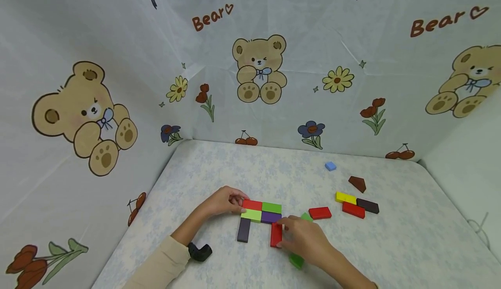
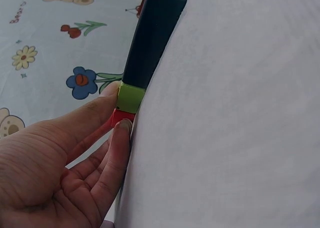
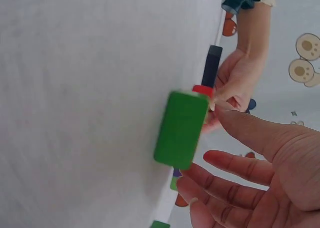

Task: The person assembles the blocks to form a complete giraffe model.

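Observation:
Flat blocks form a two-by-two group: a red block [image 1: 252,204], a green block [image 1: 272,207], a lime block [image 1: 251,215] and a purple block [image 1: 271,217]. My left hand [image 1: 225,201] holds the group's left end, thumb at the lime block [image 2: 131,97] and a fingertip on the red block [image 2: 122,118]. Below the lime one extends a black block [image 1: 243,230]. Under the purple one stands a red block [image 1: 276,235] that my right hand [image 1: 307,239] pinches between thumb and finger. In the right wrist view, a green block [image 3: 181,130] partly hides that grip.
Green blocks [image 1: 296,260] lie partly under the right hand. Rightward are a lone red block [image 1: 320,213] and a cluster with yellow [image 1: 346,198], red [image 1: 353,210] and black [image 1: 368,206] blocks. Farther back lie a brown piece [image 1: 358,184] and a blue piece [image 1: 330,166]. Bear-print sheeting [image 1: 305,19] surrounds the table.

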The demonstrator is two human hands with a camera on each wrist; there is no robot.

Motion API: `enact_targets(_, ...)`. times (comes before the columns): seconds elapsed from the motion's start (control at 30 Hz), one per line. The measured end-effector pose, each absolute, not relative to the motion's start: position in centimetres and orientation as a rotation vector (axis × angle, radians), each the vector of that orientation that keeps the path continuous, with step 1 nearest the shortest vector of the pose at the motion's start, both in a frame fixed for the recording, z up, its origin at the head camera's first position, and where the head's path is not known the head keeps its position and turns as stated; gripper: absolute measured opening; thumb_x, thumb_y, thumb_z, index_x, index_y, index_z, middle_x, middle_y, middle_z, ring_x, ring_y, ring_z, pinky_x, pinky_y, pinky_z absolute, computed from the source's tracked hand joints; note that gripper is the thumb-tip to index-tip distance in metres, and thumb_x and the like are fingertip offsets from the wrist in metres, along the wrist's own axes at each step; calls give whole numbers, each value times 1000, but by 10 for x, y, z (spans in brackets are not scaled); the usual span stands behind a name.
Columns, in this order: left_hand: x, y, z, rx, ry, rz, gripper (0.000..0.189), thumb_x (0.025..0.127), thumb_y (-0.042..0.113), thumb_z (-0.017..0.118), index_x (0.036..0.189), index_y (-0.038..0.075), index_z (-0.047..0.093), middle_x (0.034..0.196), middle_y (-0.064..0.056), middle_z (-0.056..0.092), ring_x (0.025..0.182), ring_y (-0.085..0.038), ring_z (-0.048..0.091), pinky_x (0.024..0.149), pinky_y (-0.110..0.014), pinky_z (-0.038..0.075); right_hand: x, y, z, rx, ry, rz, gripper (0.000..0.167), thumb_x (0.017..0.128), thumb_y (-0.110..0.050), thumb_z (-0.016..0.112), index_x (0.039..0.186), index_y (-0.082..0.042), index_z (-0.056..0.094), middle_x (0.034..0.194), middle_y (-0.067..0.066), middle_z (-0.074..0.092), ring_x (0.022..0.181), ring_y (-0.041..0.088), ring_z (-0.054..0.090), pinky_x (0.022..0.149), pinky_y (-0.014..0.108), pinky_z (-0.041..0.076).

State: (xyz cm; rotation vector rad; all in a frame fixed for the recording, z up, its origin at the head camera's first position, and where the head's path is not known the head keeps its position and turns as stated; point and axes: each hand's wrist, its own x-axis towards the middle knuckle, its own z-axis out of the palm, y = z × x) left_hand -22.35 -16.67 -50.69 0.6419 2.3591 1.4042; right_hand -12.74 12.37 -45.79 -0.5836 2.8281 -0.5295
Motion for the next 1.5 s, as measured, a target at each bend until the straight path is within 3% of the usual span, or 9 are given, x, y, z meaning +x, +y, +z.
enact_targets(0.23, -225, -166, -508, 636, 2344, 1416, 34, 85, 12, 84, 116, 4, 75, 85, -1, 67, 70, -13, 57, 63, -25, 48, -131, 148, -441, -466, 2928, -658, 38, 78, -26, 89, 112, -16, 75, 82, -8, 66, 73, 11, 58, 59, 24, 47)
enact_targets(0.6, -225, -168, -509, 645, 2344, 1408, 32, 85, 12, 84, 115, 5, 75, 84, -1, 68, 68, -13, 58, 62, -25, 48, -145, 189, -449, -381, 3006, -656, 35, 76, -22, 90, 107, -11, 77, 79, -6, 63, 67, 12, 52, 55, 25, 44)
enact_targets(0.93, -224, -168, -509, 638, 2345, 1407, 33, 85, 12, 84, 116, 5, 75, 85, -1, 68, 68, -12, 58, 62, -25, 48, -154, 191, -468, -358, 2965, -642, 30, 76, -16, 90, 103, -11, 78, 71, -8, 55, 67, 12, 48, 57, 24, 42)
enact_targets(1.5, -224, -167, -509, 609, 2329, 1433, 31, 85, 9, 83, 114, 5, 75, 84, -4, 66, 68, -15, 55, 61, -26, 46, -161, 180, -467, -394, 2950, -512, 31, 72, -21, 93, 96, -11, 75, 77, -5, 59, 70, 13, 50, 66, 30, 49)
